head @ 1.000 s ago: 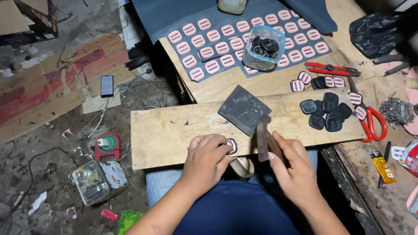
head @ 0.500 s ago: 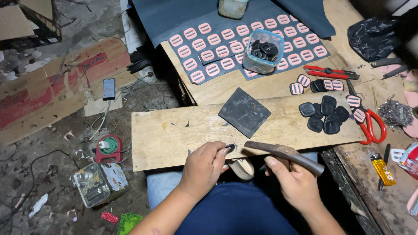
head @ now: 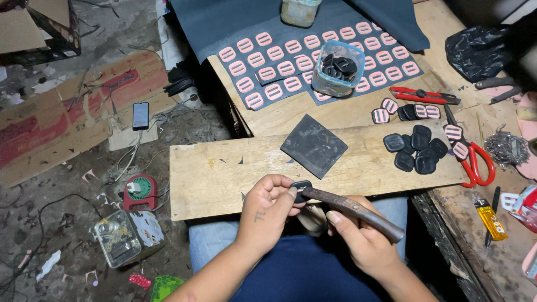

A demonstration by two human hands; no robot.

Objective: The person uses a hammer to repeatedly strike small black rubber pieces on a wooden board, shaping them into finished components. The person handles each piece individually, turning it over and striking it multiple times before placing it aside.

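- Dirt floor at left: flattened cardboard, phone, small red fan.
- Wooden plank across my lap, dark square pad lying on it.
- My left hand is pinched closed on a small black piece at the plank's near edge.
- My right hand is wrapped round a rusty tool, its tip touching the piece.
- Right on the bench: black pieces pile, red scissors.
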